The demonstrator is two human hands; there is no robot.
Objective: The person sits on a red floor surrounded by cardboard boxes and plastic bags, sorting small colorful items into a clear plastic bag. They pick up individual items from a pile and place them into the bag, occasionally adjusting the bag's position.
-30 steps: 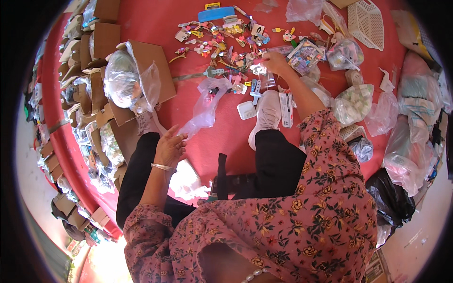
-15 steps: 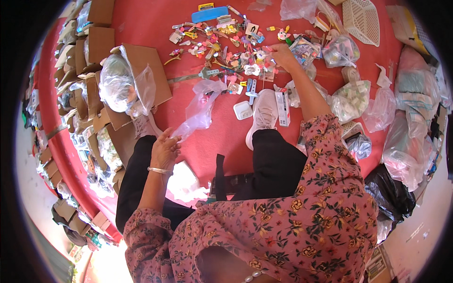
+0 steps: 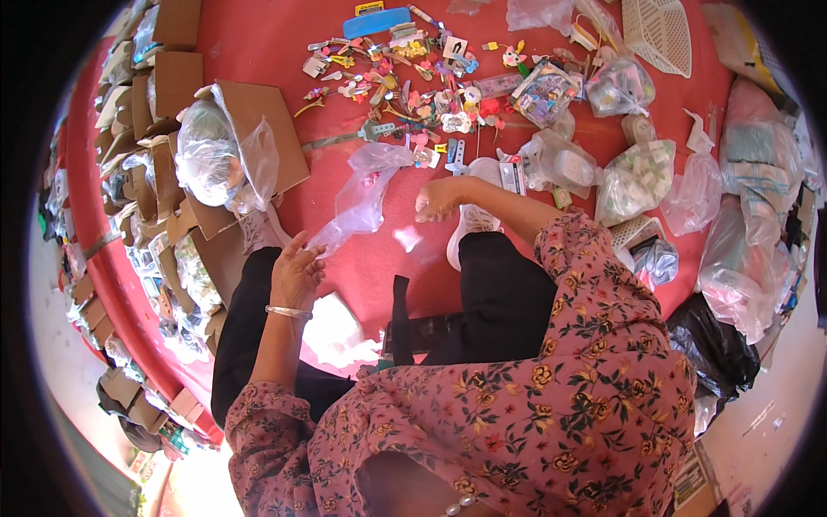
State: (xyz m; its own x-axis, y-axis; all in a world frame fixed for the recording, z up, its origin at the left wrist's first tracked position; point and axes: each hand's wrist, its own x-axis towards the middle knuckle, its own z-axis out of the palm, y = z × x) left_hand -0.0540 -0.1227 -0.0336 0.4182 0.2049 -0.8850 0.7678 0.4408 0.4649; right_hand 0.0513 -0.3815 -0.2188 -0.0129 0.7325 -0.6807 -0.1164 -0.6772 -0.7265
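Two hands in our view | left hand [image 3: 295,274] pinches the near end of a clear plastic bag [image 3: 360,196], long axis running up-right on the red mat [image 3: 258,52] | right hand [image 3: 441,198] curled just beside the bag's far end; contents unclear

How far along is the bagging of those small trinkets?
Done: several filled clear bags lie at the right. In hand: the left hand holds an open plastic bag; the right hand is closed near it, contents unclear. Left: a large scatter of small colourful items.
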